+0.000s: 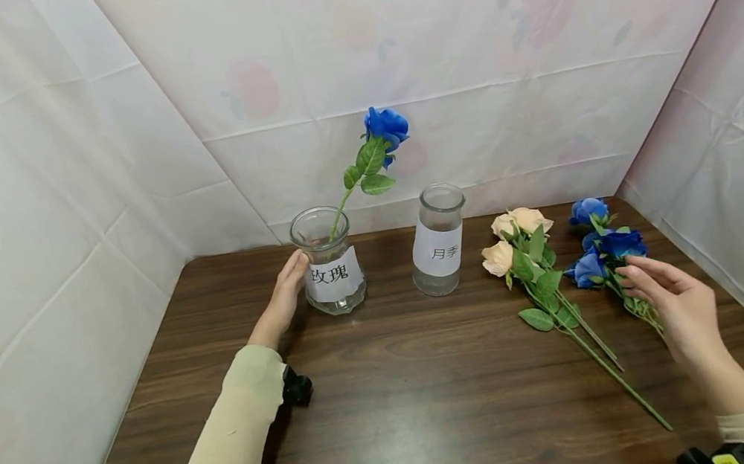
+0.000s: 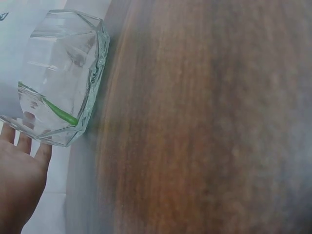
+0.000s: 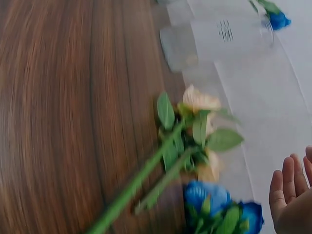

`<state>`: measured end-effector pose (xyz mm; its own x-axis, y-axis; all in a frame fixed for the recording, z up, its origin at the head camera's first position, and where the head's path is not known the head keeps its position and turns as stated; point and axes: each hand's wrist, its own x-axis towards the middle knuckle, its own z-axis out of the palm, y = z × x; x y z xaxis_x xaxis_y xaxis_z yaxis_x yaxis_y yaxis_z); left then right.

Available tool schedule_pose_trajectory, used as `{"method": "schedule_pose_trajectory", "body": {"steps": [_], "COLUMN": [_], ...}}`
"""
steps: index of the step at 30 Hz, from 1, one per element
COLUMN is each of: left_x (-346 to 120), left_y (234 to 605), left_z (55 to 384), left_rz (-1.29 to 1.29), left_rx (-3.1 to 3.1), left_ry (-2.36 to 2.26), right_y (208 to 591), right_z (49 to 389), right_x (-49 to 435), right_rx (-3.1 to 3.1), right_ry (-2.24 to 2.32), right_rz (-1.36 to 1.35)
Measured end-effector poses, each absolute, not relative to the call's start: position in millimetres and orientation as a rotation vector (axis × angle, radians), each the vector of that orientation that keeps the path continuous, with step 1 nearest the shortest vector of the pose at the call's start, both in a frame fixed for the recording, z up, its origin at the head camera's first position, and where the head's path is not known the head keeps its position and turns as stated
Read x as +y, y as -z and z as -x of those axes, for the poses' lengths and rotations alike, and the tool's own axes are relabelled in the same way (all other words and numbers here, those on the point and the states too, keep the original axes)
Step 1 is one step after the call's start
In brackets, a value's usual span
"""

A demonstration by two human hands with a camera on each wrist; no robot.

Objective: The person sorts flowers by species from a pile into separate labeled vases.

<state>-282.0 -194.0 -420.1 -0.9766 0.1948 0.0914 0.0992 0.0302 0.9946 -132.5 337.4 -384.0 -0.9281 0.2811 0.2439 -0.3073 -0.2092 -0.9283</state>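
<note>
A short glass vase (image 1: 353,298) with a white label stands at the back left of the table. One blue rose (image 1: 386,127) leans to the right out of it, and its stem end shows through the glass in the left wrist view. My left hand (image 1: 282,297) rests its fingers against the vase's left side. My right hand (image 1: 685,306) hovers by a bunch of blue roses (image 1: 620,244) lying at the right, fingers loosely bent and holding nothing. In the right wrist view, the right fingers (image 3: 288,178) appear apart from the blue flowers.
A taller labelled glass vase (image 1: 438,255) holding no flowers stands right of the first. Cream roses (image 1: 498,258) lie between it and the blue bunch, stems pointing toward the front right. Pale cloth (image 1: 428,47) hangs behind and beside the wooden table (image 1: 388,402).
</note>
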Motion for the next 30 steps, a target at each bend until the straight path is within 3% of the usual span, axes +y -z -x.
{"method": "schedule_pose_trajectory", "body": {"steps": [9, 19, 30], "left_x": [-190, -194, -192], "left_y": [400, 412, 403], "left_z": [267, 275, 268], "left_rz": [-0.322, -0.323, -0.315], "left_rx": [2.221, 2.238, 2.226], "left_ry": [-2.058, -2.048, -2.047], "right_y": [390, 412, 435], "right_z": [129, 134, 139], "right_x": [382, 419, 456], "right_rx": [-1.729, -1.925, -2.475], "right_ry": [-2.172, -2.013, -1.531], "right_rz": [0.108, 0.367, 0.545]}}
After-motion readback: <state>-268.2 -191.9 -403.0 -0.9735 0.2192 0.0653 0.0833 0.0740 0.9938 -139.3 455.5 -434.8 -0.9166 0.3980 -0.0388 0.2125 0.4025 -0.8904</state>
